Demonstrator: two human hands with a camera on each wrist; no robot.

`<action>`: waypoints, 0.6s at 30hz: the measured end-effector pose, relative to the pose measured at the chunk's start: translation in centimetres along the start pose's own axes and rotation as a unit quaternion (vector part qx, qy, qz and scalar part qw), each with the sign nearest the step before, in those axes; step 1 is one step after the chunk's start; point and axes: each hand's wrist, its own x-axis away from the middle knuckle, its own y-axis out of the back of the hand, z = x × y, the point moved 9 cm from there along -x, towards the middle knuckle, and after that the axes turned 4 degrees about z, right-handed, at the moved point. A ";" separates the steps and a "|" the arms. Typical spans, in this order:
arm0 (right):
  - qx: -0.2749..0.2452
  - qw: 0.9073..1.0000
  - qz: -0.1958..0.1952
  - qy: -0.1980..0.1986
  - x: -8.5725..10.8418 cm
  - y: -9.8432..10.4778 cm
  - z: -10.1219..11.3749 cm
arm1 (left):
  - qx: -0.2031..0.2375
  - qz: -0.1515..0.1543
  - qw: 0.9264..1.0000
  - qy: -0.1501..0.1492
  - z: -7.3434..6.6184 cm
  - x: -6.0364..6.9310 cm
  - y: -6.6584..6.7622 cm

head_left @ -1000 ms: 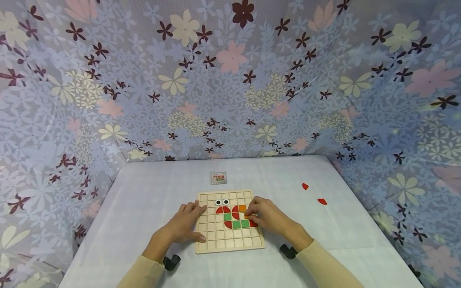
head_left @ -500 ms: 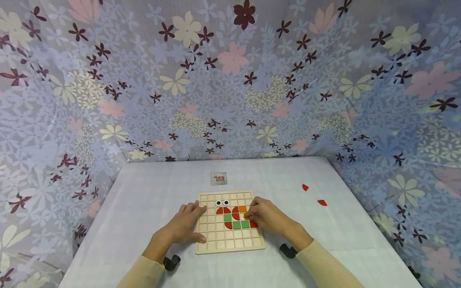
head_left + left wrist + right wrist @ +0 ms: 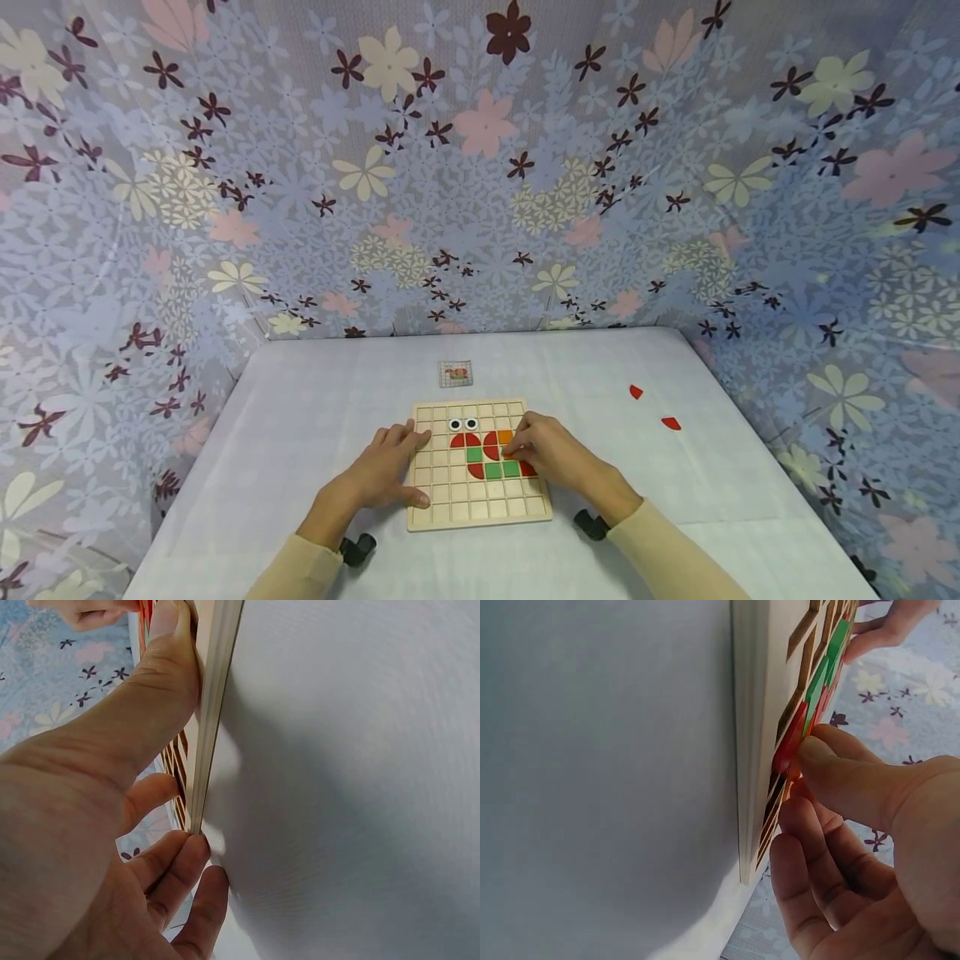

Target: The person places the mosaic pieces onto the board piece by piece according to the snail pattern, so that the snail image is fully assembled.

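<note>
A pale wooden grid board (image 3: 459, 510) lies on the table, partly filled with flat tiles. My left hand (image 3: 381, 467) rests along its left side, thumb on the face, fingers spread at the edge in the left wrist view. At the board's right side, my right hand (image 3: 553, 450) pinches a small orange tile (image 3: 509, 455), mostly hidden by the fingertips, just over the cells. Around it sit an orange square (image 3: 505, 437), green squares (image 3: 492, 471), red rounded pieces (image 3: 491, 446) and two eye discs (image 3: 462, 424). Thumb and forefinger show close to the board in the right wrist view.
A small picture card (image 3: 455, 373) lies behind the board. Two loose red pieces, one farther back (image 3: 636, 392) and another red piece (image 3: 671, 423) nearer, lie to the right on the white tablecloth (image 3: 322, 392). Floral curtains (image 3: 480, 208) enclose the table.
My right hand has shifted slightly to the left over the board with the orange tile. The left hand stays where it was.
</note>
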 end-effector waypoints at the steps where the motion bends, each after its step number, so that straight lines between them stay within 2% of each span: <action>1: -0.003 1.000 -0.002 0.001 -0.1 -0.1 0.0 | 0.000 0.000 1.000 0.000 0.0 0.0 0.0; 18: -0.013 1.000 -0.005 -0.007 -0.7 -0.7 -0.1 | -0.003 -0.005 1.000 -0.002 -0.2 0.1 0.1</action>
